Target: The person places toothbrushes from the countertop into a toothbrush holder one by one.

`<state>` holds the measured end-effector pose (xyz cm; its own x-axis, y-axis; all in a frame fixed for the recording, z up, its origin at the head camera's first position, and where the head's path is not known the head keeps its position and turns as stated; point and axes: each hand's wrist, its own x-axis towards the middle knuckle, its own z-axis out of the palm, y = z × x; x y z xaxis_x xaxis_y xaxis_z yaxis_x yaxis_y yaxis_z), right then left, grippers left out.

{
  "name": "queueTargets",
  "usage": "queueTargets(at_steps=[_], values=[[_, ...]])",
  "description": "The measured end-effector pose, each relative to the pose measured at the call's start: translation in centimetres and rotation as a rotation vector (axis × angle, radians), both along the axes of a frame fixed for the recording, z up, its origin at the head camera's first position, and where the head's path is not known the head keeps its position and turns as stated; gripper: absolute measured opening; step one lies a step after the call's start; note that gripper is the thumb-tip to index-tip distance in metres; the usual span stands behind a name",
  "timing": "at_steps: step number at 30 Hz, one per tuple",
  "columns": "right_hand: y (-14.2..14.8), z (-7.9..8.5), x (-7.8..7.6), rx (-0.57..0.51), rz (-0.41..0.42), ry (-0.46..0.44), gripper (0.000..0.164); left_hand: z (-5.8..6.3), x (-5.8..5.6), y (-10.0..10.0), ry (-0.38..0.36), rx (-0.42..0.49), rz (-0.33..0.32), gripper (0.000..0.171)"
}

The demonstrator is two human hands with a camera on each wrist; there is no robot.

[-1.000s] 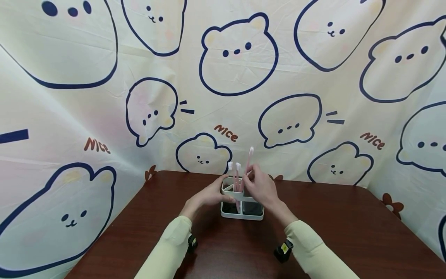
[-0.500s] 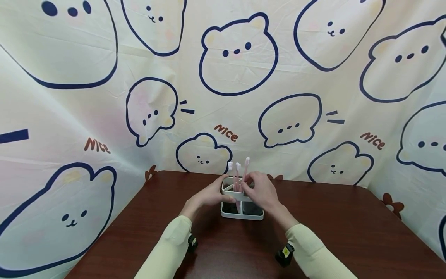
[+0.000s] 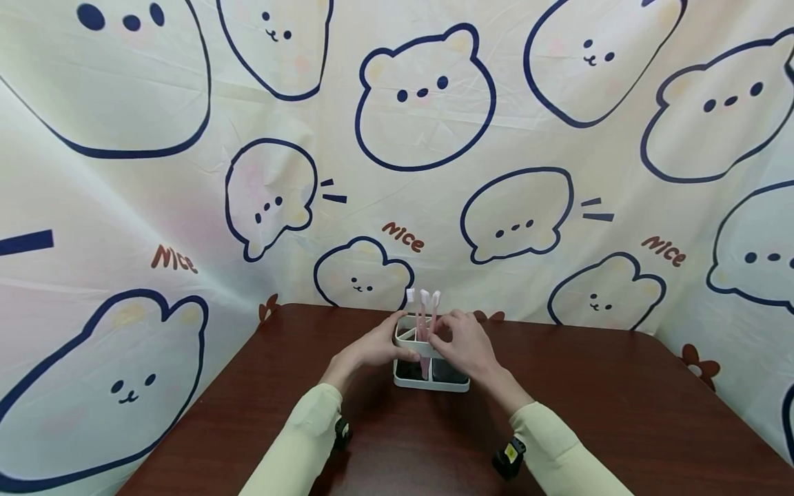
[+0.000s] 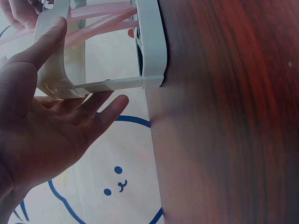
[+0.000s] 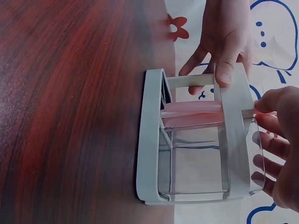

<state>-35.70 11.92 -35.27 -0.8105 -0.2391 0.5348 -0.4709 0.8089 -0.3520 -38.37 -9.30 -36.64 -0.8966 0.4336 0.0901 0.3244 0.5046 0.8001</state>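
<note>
A white two-tier toothbrush holder (image 3: 431,387) stands upright on the table, with three pink toothbrushes in its upper tier, bristle heads up. My left hand (image 3: 370,346) grips the left end of the upper tier, thumb in front and fingers behind, as the left wrist view shows. My right hand (image 3: 466,342) pinches the rightmost toothbrush (image 3: 435,303) just above the tier. The other two, a left toothbrush (image 3: 410,295) and a middle toothbrush (image 3: 424,297), stand beside it. In the right wrist view, pink handles (image 5: 194,114) reach down to the base, next to a clear cup (image 5: 194,163).
The holder stands toward the back of a dark brown wooden table (image 3: 409,441). A cream cloth (image 3: 428,200) printed with bear faces hangs behind and at the sides. A black wrist device (image 3: 509,458) is on the right forearm.
The rightmost toothbrush has moved down into the holder, its head now about level with the other two. My right hand has lowered with it. The left hand has stayed on the holder.
</note>
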Motion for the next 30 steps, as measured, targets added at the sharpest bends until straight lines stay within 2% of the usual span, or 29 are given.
queueTargets(at_steps=[14,24,27,30], values=[[1.1,0.2,0.8,0.006,0.011,-0.015,0.022,-0.3,0.0,-0.1,-0.004,-0.003,0.004,0.093],[4.2,-0.4,0.9,-0.085,0.020,-0.014,0.033,-0.4,0.0,-0.1,0.008,-0.022,-0.005,0.102],[5.2,-0.8,1.1,-0.118,0.023,-0.024,0.036,-0.4,0.2,-0.4,0.027,-0.053,0.015,0.106],[6.3,-1.2,1.3,-0.138,0.012,-0.024,0.038,-0.3,0.6,-0.9,0.054,-0.108,0.065,0.105]])
